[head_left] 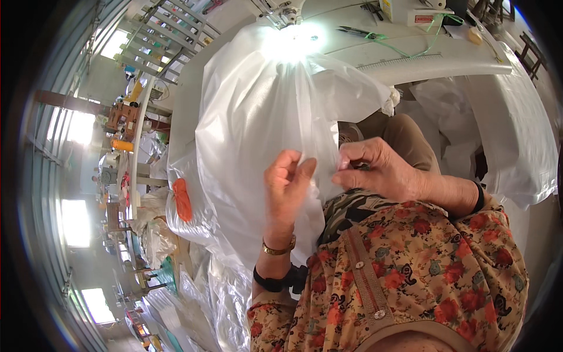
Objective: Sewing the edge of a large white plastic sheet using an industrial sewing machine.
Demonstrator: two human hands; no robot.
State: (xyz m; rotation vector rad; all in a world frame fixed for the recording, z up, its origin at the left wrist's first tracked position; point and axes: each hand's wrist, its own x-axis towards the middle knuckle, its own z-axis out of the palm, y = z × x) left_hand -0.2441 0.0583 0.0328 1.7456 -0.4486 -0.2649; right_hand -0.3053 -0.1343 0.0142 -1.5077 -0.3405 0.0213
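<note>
A large sheet of white translucent plastic (252,117) spreads over the table and down toward my lap. Its folds gather under the brightly lit head of a sewing machine (284,13). My left hand (285,183) is closed on a fold of the sheet, thumb against curled fingers. Close by on the right, my right hand (378,171) has thumb and forefinger bent toward each other beside the sheet's edge. Whatever lies between those fingertips is too small to make out. Glare hides the needle area.
Scissors (356,31) with a green cord and a ruler (404,60) lie on the table (328,12). An orange bundle (182,199) rests on plastic at the left. More white plastic (516,129) hangs at the right. A railing (170,35) stands beyond the table's left side.
</note>
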